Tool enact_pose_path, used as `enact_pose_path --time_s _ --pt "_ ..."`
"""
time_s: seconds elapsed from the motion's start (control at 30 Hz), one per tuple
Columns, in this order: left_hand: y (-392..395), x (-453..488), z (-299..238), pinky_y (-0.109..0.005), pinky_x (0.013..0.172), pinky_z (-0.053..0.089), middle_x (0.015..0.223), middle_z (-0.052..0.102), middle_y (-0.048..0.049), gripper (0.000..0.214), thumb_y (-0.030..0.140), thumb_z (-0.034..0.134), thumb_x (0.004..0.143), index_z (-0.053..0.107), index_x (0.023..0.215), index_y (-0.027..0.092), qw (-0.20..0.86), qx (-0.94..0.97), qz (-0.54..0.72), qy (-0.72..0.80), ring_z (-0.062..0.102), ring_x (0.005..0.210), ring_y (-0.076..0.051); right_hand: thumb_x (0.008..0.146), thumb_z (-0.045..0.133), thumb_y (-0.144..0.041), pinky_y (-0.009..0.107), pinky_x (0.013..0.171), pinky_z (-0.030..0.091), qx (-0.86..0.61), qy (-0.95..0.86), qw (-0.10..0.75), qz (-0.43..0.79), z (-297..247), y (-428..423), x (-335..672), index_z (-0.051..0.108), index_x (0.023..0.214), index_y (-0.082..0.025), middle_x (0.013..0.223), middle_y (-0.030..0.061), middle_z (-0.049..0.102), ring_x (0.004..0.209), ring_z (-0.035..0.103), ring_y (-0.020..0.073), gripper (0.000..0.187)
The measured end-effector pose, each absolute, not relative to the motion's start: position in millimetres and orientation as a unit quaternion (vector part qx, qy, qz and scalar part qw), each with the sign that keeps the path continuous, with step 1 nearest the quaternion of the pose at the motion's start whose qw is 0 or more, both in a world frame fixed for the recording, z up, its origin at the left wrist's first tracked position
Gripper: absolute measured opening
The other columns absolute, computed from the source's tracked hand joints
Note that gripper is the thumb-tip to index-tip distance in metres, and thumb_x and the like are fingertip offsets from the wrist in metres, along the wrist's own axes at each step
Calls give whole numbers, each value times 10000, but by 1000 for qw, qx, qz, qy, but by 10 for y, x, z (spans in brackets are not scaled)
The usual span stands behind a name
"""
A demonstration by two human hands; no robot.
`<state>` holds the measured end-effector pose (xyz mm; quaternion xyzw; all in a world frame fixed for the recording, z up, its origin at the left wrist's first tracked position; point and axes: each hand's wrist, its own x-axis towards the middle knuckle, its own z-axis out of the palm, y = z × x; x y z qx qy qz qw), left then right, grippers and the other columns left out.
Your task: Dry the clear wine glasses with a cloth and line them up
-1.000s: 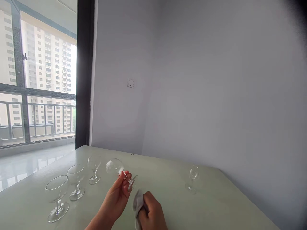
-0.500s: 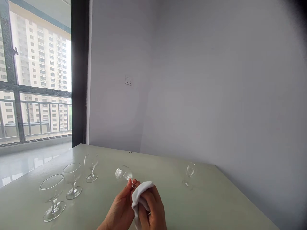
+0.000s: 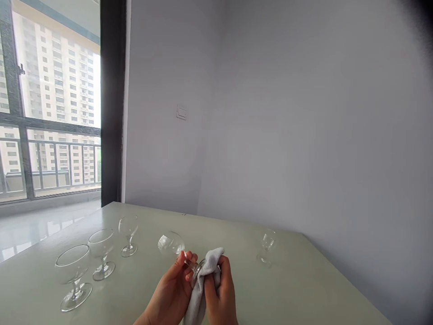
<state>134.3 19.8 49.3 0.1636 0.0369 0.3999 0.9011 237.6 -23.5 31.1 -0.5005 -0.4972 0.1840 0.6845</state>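
My left hand [image 3: 174, 286] pinches the stem of a clear stemmed glass [image 3: 171, 242], which is tilted over with its bowl pointing to the upper left and its foot toward my right hand. In my right hand [image 3: 221, 289] is a white cloth [image 3: 199, 289], bunched between the fingers and pressed over the edge of the glass's foot. The cloth's lower end hangs down between my two hands. Part of the foot is hidden under the cloth.
On the left of the pale green table [image 3: 297, 284] stand three upright stemmed glasses: a near one [image 3: 72, 275], a middle one [image 3: 103, 253] and a far one [image 3: 128, 234]. Another small glass [image 3: 267, 246] stands on the right. Grey walls [image 3: 287, 113] rise behind.
The held glass has shifted slightly left. My right hand and the cloth have moved a little to the right, and the cloth's fold has changed, showing the rim of the foot.
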Motion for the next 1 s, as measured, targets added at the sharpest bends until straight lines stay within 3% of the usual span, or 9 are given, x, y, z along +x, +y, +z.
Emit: enact_pose_path --time_s 0.1,0.17,0.27,0.33,0.5,0.7,0.8,0.9,1.0 --pt "215 1321 513 -195 652 458 784 491 39 105 298 583 819 580 797 196 885 196 419 60 450 565 -38 766 454 -241 264 631 461 -501 -438 665 339 214 -165 2358 493 842 -215 716 -7 578 661 549 155 89" --pt "223 1313 525 -196 648 454 811 490 35 80 275 596 810 591 806 195 862 235 439 89 459 595 -44 720 465 -213 273 653 460 -500 -453 641 365 140 -132 2322 512 802 -204 718 -1 597 680 562 165 95" --pt "248 1308 532 -202 634 442 812 477 28 107 294 616 792 608 796 187 802 325 480 143 452 624 -61 666 464 -155 287 723 448 -529 -522 589 316 29 -120 2267 555 815 -197 777 14 634 751 581 178 179" --pt "296 1296 519 -208 620 424 775 477 25 184 357 616 782 604 737 179 730 416 505 197 441 618 -75 656 459 -138 281 678 441 -569 -568 520 289 -28 -131 2269 592 826 -199 752 16 640 722 585 180 224" --pt "497 1245 415 -210 558 362 585 493 40 245 413 669 711 595 655 186 565 538 535 325 441 536 -100 633 583 -192 291 658 436 -635 -642 369 218 84 -184 2494 673 794 -234 822 35 654 730 595 201 190" --pt "502 1329 239 -249 574 417 611 612 6 448 481 678 658 671 990 181 552 560 494 371 508 548 -142 742 547 -199 283 647 438 -645 -654 393 28 374 -187 2620 666 912 -211 783 48 613 710 588 190 208" --pt "405 1413 166 -281 709 456 878 679 -59 464 465 692 648 680 1031 203 582 573 462 345 596 751 -202 755 523 -189 271 583 409 -652 -674 347 -5 308 -154 2545 659 795 -188 709 48 620 661 584 194 142" --pt "347 1466 115 -300 818 440 1055 642 -89 406 455 703 632 713 969 229 559 602 451 348 571 946 -253 755 495 -169 260 548 381 -661 -668 341 5 226 -125 2511 637 697 -174 692 62 656 627 599 195 154" --pt "358 1481 45 -286 707 457 918 623 -64 447 455 704 629 686 1032 263 497 659 442 352 561 732 -197 713 507 -144 251 551 374 -662 -652 366 49 206 -126 2596 649 703 -186 702 57 683 622 612 189 149"
